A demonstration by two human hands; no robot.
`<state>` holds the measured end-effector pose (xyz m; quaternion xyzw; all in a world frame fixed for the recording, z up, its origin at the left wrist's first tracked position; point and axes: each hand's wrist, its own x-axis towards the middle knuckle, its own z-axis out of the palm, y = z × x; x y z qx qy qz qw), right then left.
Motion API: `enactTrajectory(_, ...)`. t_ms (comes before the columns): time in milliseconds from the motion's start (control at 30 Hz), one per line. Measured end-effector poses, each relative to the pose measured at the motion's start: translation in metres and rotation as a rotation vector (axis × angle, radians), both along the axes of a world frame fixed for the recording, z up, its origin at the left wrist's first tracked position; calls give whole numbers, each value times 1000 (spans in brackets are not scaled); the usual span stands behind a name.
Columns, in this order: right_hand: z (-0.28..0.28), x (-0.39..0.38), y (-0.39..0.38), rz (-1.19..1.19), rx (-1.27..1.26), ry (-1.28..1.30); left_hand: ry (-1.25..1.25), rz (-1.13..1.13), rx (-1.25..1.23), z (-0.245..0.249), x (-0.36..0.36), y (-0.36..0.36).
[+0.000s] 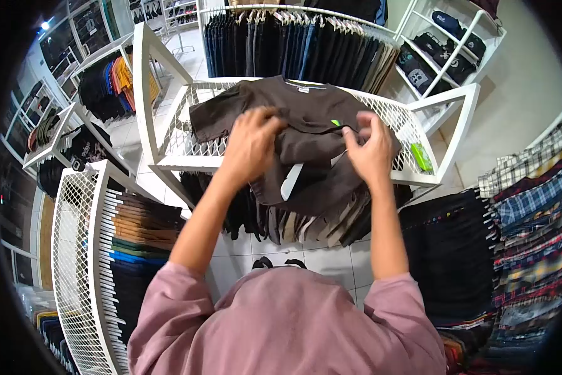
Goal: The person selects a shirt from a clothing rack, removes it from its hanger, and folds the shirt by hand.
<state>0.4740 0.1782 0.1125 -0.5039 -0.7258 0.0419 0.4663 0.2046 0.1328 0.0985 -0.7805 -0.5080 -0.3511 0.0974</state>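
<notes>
A dark brown T-shirt [312, 145] is spread over the white mesh top of a rack, its collar at the far side and its lower part bunched over the near edge. My left hand [254, 142] is closed on the cloth at the left of a raised fold, its fingers slightly blurred. At the right end of that fold is my right hand [369, 145], its thumb apart from the curled fingers and right at the fabric edge. Between the hands a small bright green tag [336, 123] shows on the shirt. A white flat strip [290, 181] pokes out from the bunched cloth below.
The rack's white frame [199, 161] surrounds the mesh, with a green packet [421, 157] at its right end. Hanging trousers [293, 47] line the back. More garment racks stand close on both sides, including plaid shirts [534, 212] at right and folded trousers [144, 228] at left.
</notes>
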Motion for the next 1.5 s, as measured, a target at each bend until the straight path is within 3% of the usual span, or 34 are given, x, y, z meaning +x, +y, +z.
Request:
enactTrajectory(33, -9, -13, -18, 66, -177, 187, 22, -56, -48, -10, 2, -10)
enactTrajectory(167, -84, -57, -56, 109, -427, 73, 40, -40, -206, -61, 4, -28)
enactTrajectory(300, -122, -75, -46, 161, -626, 226, -8, -4, -231, -77, 10, -28)
enactTrajectory(367, -130, -69, -50, 315, -752, 608, -46, 28, -214, -84, 12, -26)
enactTrajectory(400, -128, -57, -54, 311, -733, 556, -4, 42, -224, -87, 10, -26)
enactTrajectory(433, -120, -46, -63, 387, -700, 660, -13, 46, -229, -90, 9, -26)
enactTrajectory(567, -79, 30, -102, 370, -978, 702, -18, 85, -229, -100, 8, -25)
enactTrajectory(633, -83, 66, -117, 458, -919, 625, -46, 90, -220, -101, 9, -24)
enactTrajectory(700, -71, 93, -133, 468, -1016, 627, -45, 102, -232, -100, 11, -24)
enactTrajectory(900, -78, 130, -155, 614, -1115, 549, -107, 128, -214, -104, 16, -24)
enactTrajectory(967, -71, 125, -161, 594, -1172, 676, -125, 149, -180, -103, 24, -30)
enactTrajectory(1100, -90, 93, -151, 740, -1247, 815, -530, 375, 94, -101, 49, -58)
enactTrajectory(1167, -111, 69, -139, 875, -1269, 647, -922, 369, -137, -106, 68, -73)
enactTrajectory(1200, -121, 55, -133, 923, -1303, 614, -1030, 229, -206, -117, 73, -76)
enactTrajectory(1300, -133, 15, -123, 947, -1316, 354, -1237, 49, -739, -114, 85, -85)
enactTrajectory(1367, -142, -9, -126, 926, -1310, 284, -1163, 39, -780, -123, 84, -85)
enactTrajectory(1500, -130, -39, -136, 936, -1264, 32, -1320, 31, -759, -121, 56, -111)
